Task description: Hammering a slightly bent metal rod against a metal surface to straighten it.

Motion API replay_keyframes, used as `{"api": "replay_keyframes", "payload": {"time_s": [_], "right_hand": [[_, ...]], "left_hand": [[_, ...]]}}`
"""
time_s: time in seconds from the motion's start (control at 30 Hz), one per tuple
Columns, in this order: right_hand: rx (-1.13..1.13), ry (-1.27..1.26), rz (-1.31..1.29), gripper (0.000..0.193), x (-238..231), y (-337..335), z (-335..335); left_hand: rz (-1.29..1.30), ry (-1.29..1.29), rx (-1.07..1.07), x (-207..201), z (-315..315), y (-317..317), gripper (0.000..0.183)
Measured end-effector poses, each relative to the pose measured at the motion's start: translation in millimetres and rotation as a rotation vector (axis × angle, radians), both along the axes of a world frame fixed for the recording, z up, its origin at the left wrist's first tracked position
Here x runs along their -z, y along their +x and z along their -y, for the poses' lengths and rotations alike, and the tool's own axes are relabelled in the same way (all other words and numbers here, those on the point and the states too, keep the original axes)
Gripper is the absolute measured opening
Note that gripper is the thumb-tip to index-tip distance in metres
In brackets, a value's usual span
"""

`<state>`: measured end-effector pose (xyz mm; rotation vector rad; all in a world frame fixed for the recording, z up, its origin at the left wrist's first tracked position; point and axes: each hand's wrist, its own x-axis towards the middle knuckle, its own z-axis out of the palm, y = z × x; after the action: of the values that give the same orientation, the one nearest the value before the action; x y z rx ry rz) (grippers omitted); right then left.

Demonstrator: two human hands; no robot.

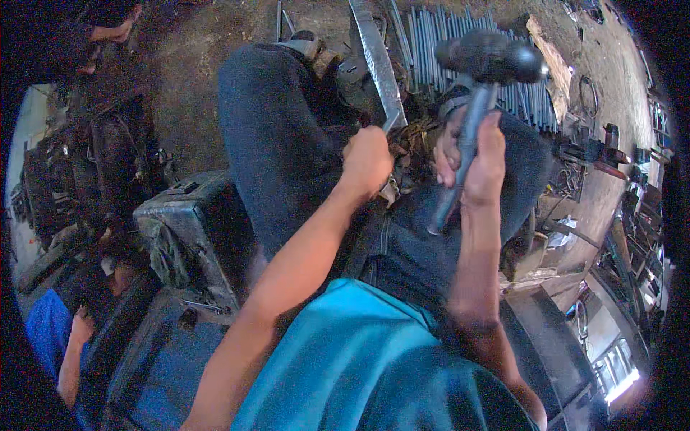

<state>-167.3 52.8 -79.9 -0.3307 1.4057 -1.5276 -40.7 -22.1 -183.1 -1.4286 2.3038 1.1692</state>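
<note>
My left hand (368, 161) is closed around the narrow end of a long, flat metal blade (375, 54). Its surface is shiny and dented, and it points away from me between my knees. In my right hand (483, 167) is a hammer (480, 108), gripped by its grey handle. The dark, rounded hammer head is raised above my right knee, apart from the blade and slightly blurred. Beneath the blade sits a dark, roundish metal piece (352, 74); whether the two touch I cannot tell. Brown scraps (415, 140) lie between my legs.
Several thin metal rods (425, 36) lie bundled beyond my right knee, beside a rough wood strip (550, 65). A dark box (183, 212) stands left of my leg. At the far left are a co-worker's blue sleeve (47, 323) and hand (83, 325). Metal clutter (625, 251) lines the right.
</note>
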Motion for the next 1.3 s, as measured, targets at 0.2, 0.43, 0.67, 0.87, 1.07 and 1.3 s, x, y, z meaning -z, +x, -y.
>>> {"api": "replay_keyframes", "payload": {"time_s": [0.2,0.43,0.67,0.87,1.07,1.3], "right_hand": [[-0.005,0.061,-0.086,0.044,23,21,-7],[0.006,0.384,-0.012,0.036,69,16,-12],[-0.045,-0.007,-0.102,0.037,-25,-5,2],[-0.092,0.016,-0.154,0.031,16,10,-7],[-0.011,0.412,-0.09,0.036,79,18,-8],[0.002,-0.041,-0.089,0.043,-11,-3,0]], "left_hand": [[0.024,-0.059,0.021,2,-3,0,0.016],[0.049,-0.098,0.034,3,-5,-2,0.012],[-0.003,-0.112,-0.015,6,-6,-1,0.013],[0.017,-0.074,0.006,3,-5,-2,0.014],[0.007,-0.131,0.022,5,-5,-1,0.013],[0.021,-0.128,0.004,1,-5,3,0.017]]}}
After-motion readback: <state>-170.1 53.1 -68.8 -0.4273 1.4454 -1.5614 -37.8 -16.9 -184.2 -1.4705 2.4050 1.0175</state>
